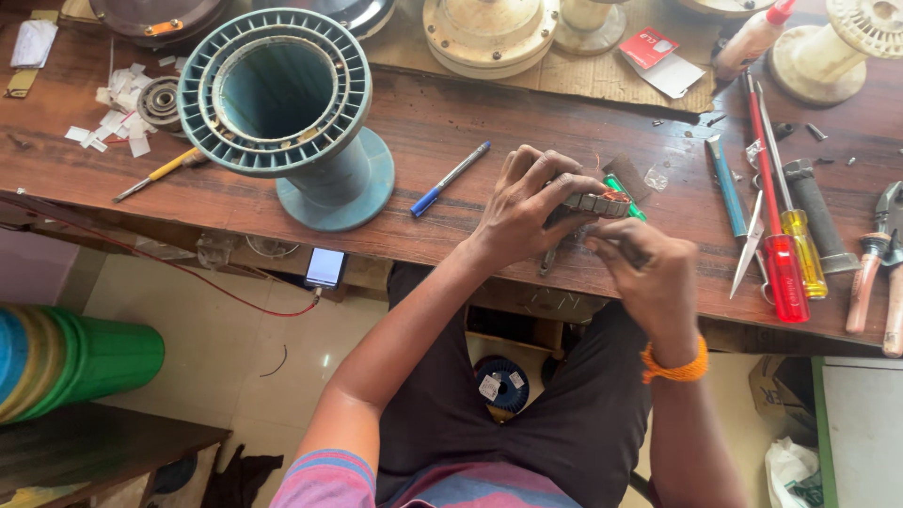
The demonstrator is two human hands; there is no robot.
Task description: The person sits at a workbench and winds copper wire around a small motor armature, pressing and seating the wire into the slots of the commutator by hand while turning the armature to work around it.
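The motor core [596,203], a small grey laminated part with copper winding at one end, sits above the front edge of the bench [451,122], gripped in the left hand [529,202]. The fingers curl over its top and the thumb lies below; the hold is narrow and firm. The right hand [649,268] is closed around a thin dark tool [616,242] whose tip meets the core from below; its kind cannot be told.

To do this step well, a steady left grip, the core braced near the bench edge, and short, light tool strokes look advisable, so that the winding is not nicked.

Just behind the core lies a green handle [628,199]. A blue pen [450,179] lies to the left, near a large teal spool [287,103]. To the right lie a red screwdriver [777,245], a yellow one [800,246] and pliers [870,263].

Packages: a small red carton [647,45] on a white card rests on the brown cardboard at the bench rear. White paper slips [118,127] lie scattered far left. Below the bench, a blue reel [500,384] carries a white square label.
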